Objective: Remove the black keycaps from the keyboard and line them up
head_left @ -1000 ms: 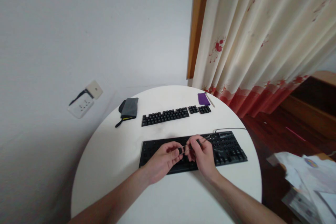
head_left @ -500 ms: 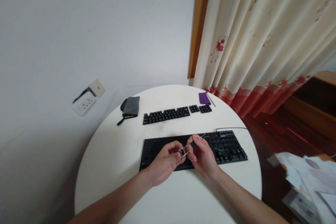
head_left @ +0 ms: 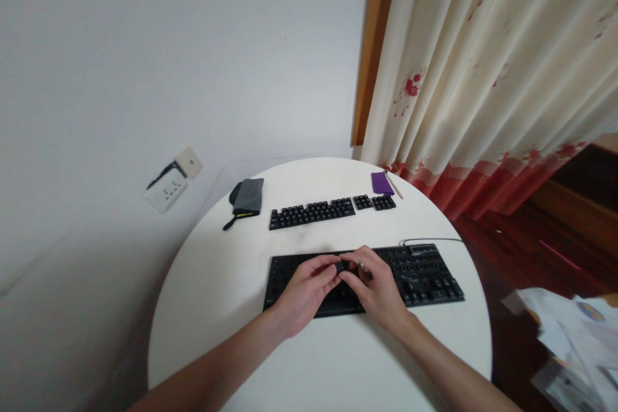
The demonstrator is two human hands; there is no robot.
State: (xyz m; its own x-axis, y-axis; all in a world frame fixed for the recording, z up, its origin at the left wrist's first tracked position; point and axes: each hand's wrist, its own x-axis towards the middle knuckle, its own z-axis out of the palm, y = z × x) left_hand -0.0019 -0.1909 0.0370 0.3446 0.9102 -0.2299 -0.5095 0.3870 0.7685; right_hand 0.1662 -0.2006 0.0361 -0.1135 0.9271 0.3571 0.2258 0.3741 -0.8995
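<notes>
Over the black keyboard (head_left: 425, 277), my left hand (head_left: 309, 286) and my right hand (head_left: 379, 283) meet fingertip to fingertip. A small black keycap (head_left: 340, 266) sits between them, pinched by my left thumb and fingers, with my right fingertips against it. Bits of a wire keycap puller (head_left: 361, 264) show within my curled right fingers; most of it is hidden. The keyboard's keys on the left side look stripped of their caps. Behind it, removed black keycaps (head_left: 313, 212) stand in rows, with smaller groups of keycaps (head_left: 383, 203) to their right.
On the round white table (head_left: 217, 335) a grey pouch (head_left: 248, 196) lies at the back left. A purple cloth (head_left: 382, 183) and a thin light stick (head_left: 394, 185) are at the back right. The keyboard's cable (head_left: 434, 239) runs off the right edge. Papers (head_left: 564, 328) lie beyond the table.
The keycap has come out of the puller's wire loop into my left fingers. The puller has been drawn back into my right hand, whose fingertips now reach the keycap. The view has shifted slightly.
</notes>
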